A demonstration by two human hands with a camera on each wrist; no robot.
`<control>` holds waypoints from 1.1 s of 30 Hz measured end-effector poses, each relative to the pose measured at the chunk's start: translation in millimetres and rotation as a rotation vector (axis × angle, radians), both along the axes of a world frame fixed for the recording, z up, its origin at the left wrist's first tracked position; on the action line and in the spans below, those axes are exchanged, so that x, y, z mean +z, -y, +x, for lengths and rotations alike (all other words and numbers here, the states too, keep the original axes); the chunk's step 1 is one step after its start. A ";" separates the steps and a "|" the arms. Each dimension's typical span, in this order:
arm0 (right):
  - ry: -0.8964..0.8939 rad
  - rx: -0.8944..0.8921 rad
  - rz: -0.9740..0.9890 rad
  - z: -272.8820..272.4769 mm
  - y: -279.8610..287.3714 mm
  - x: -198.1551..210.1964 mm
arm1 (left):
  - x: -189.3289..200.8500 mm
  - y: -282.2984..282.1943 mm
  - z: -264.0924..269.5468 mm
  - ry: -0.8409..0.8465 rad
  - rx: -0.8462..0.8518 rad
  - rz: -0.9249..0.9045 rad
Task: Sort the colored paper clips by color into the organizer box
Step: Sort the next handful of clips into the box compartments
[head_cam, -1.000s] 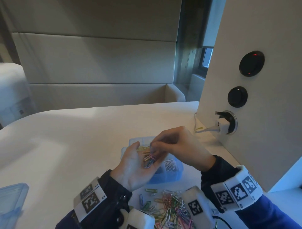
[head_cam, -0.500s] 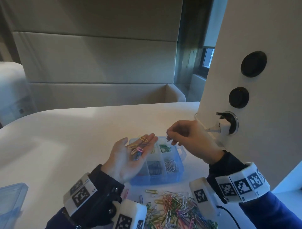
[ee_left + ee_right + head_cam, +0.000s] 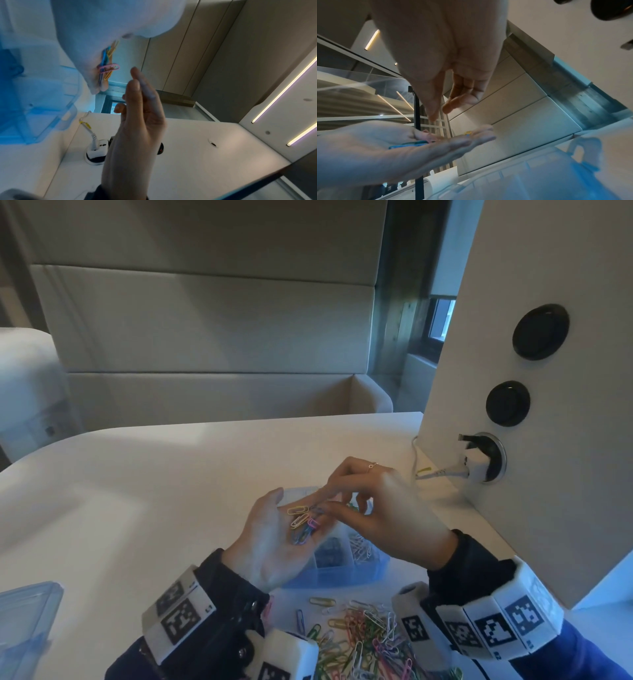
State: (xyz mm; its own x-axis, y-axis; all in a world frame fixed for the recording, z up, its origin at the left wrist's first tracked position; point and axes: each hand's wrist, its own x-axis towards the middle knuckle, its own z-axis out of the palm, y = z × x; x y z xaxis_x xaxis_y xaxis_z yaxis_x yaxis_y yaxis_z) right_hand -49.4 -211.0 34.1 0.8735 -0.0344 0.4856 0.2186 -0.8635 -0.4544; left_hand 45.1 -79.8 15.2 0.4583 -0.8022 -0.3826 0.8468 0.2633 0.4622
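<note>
My left hand (image 3: 274,520) is held palm up over the blue organizer box (image 3: 342,575), fingers straight. A few paper clips (image 3: 303,523) lie on it: yellow, pink and blue. My right hand (image 3: 327,503) reaches over from the right, its fingertips just above those clips. In the right wrist view its thumb and fingers (image 3: 447,109) point down with a gap between them and hold nothing, above the left hand (image 3: 402,143). The left wrist view shows the clips (image 3: 108,63) on the palm. A mixed pile of clips (image 3: 363,635) lies in front of the box.
A white wall panel (image 3: 548,440) stands close on the right, with a plug and cable (image 3: 442,472) just behind my right hand. A clear blue lid (image 3: 24,618) lies at the near left. The box compartments that show hold white clips (image 3: 359,547) and dark blue ones (image 3: 329,553).
Half a second ago my right hand was over the box's far right side, away from the palm. It has come back left over the clips on my left hand.
</note>
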 end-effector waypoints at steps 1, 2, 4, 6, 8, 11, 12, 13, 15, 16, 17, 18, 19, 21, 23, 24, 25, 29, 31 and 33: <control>0.001 0.026 -0.017 0.3 -0.8 -0.8 | -1.1 0.7 -3.2 0.024 -0.026 0.011; -0.008 0.049 -0.044 0.9 -1.1 -2.3 | -1.4 1.4 -6.8 0.050 -0.054 0.028; -0.048 0.089 -0.117 2.3 -1.2 -6.0 | -0.9 1.8 -13.0 0.077 -0.099 0.060; -0.088 0.112 -0.181 3.4 0.3 -9.2 | -0.2 1.9 -16.7 0.078 -0.126 0.079; -0.110 0.124 -0.206 3.8 3.2 -9.7 | 0.1 2.2 -18.6 0.072 -0.142 0.070; -0.151 0.142 -0.195 3.9 5.9 -8.0 | -0.5 3.6 -19.8 0.041 -0.159 0.034; -0.169 0.145 -0.200 4.0 6.4 -8.3 | -0.4 3.8 -20.4 0.030 -0.160 0.029; -0.187 0.147 -0.207 4.1 6.7 -9.1 | 0.1 3.6 -21.0 0.021 -0.163 0.025; -0.223 0.149 -0.217 3.8 7.1 -10.5 | 0.9 3.2 -22.1 0.000 -0.174 0.017; -0.238 0.145 -0.223 3.3 7.5 -11.0 | 1.9 2.9 -22.6 -0.009 -0.180 0.017; -0.252 0.134 -0.239 2.9 8.4 -11.6 | 2.2 2.6 -22.8 -0.015 -0.187 0.023; -0.265 0.121 -0.264 2.5 9.1 -12.1 | 2.1 2.6 -22.8 -0.015 -0.192 0.033; -0.274 0.112 -0.281 2.4 10.0 -12.6 | 2.1 2.6 -22.9 -0.017 -0.195 0.036; -0.283 0.123 -0.262 2.2 11.6 -13.1 | 1.8 3.2 -23.2 -0.038 -0.189 0.026; -0.291 0.137 -0.215 2.3 12.8 -13.2 | 0.4 4.6 -22.6 -0.069 -0.169 0.018; -0.291 0.142 -0.198 2.4 13.0 -13.1 | -0.5 5.1 -22.0 -0.083 -0.160 0.016; -0.290 0.147 -0.183 2.3 13.0 -12.6 | -1.3 5.1 -21.6 -0.095 -0.152 0.013; -0.244 0.114 -0.132 0.4 11.6 -4.6 | -2.3 4.9 -19.5 -0.090 -0.146 -0.005; -0.158 0.018 -0.118 -1.6 15.6 2.1 | 0.0 4.6 -18.1 -0.051 -0.123 0.030; -0.098 -0.100 -0.106 -4.5 22.3 7.5 | 0.4 4.8 -14.2 -0.018 -0.090 0.084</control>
State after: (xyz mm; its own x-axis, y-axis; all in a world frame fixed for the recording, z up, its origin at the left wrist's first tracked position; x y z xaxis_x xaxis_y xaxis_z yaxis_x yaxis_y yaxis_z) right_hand -53.9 -233.4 41.7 0.9116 -0.0765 0.4040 0.0883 -0.9232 -0.3741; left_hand 30.9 -84.6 15.6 0.3783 -0.8043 -0.4582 0.8737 0.1467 0.4639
